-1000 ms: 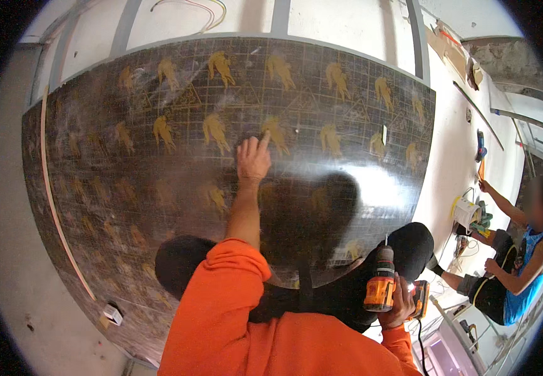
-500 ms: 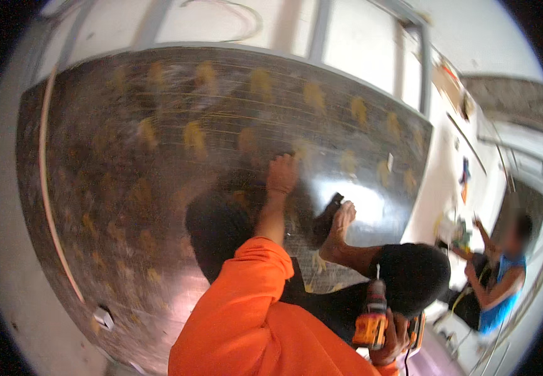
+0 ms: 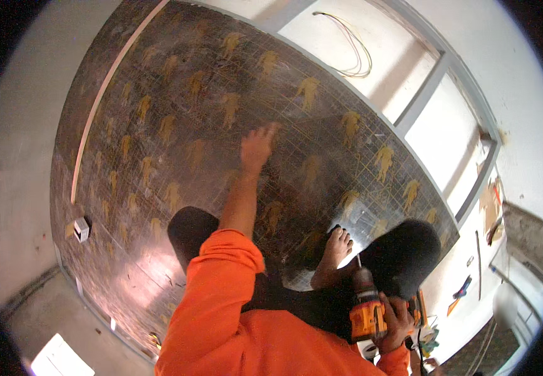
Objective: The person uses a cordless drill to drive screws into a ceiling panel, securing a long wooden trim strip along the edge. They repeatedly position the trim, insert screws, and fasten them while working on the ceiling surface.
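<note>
Orange-and-black power drill [image 3: 367,318] is sitting low and right of centre, and we've got the right hand [image 3: 397,323] wrapped around it with the thin, light-coloured metal bit [image 3: 358,261] pointing up, close to the black-clad right knee [image 3: 412,254]. Same grip as a second ago, so nothing new there.

What did change: the whole view has swung round. Half a second back the big dark board printed with rows of yellow figures [image 3: 168,166] lay more level, and now its far edge runs steeply down to the right. The long pale flat strip [image 3: 96,106] leans over at the top too, and the loop of thin yellowish wires [image 3: 358,56] beyond the grey metal frame [image 3: 421,94] has moved over to the right.

The left hand [image 3: 258,149] is out over the board, empty, fingers loosely spread; a second ago it had one finger stuck out pointing. It's a bit blurred, so we can't tell if it's touching. The bare foot [image 3: 333,254] shows now, whereas the knee hid it in the oldest frame.

Container-wise, we can see one small white box with a dark face [image 3: 81,229] near the strip's lower end; can't make out what's inside.
</note>
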{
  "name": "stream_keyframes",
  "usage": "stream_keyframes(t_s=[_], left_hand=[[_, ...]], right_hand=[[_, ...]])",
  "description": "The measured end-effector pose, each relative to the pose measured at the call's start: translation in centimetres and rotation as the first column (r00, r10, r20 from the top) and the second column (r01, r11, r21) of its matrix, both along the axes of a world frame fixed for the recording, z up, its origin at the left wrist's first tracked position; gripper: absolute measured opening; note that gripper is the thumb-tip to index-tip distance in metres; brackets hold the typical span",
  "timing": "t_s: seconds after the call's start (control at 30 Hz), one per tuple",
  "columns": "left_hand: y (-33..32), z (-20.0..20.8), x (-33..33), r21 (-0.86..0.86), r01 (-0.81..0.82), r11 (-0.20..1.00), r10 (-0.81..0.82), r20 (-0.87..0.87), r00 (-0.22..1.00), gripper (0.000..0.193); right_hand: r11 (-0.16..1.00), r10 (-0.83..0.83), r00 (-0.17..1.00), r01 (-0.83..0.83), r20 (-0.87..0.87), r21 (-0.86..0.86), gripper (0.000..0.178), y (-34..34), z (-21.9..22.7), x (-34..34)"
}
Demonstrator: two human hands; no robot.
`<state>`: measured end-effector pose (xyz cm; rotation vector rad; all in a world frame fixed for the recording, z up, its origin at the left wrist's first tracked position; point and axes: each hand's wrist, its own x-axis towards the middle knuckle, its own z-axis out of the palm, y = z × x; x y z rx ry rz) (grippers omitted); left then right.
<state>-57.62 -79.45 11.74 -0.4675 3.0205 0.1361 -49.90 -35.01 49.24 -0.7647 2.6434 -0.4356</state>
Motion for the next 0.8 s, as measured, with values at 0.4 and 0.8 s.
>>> stream_keyframes(t_s=[0.4,0.8], left_hand=[[-27.3,27.1,3.9,-0.327,-0.329,0.886,0.463,0.563,0.685,0.040],[-21.7,0.8,2.0,0.295,-0.464,0.835,0.433,0.168,0.885,0.055]], right_hand=[[0.917,0.380,0.869,-0.399,0.315,-0.005,0.064,-8.2,-3.5,-18.0],[0.986,0.136,0.913,-0.161,0.385,0.033,0.051,-14.5,-7.9,-23.3]])
